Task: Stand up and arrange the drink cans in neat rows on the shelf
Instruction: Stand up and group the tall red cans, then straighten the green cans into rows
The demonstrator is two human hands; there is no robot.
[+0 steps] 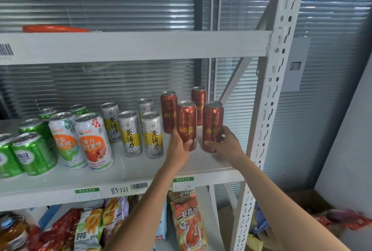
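Four red cans [168, 112] stood upright at right end of middle shelf [141, 172], two rows of two. Left hand [178, 146] gripped front-left red can [186, 124]; right hand [225, 146] gripped front-right red can [213, 125]. Beside: four silver-yellow cans [130, 132], two white cans [94, 140], about six green cans [33, 153]. Both arms reached up, forward.

1. You have four tall red cans [187, 124] upright at the shelf's [141, 172] right end, two by two.
2. Silver-yellow cans [130, 133], white cans [93, 142] and green cans [33, 153] stand upright leftward.
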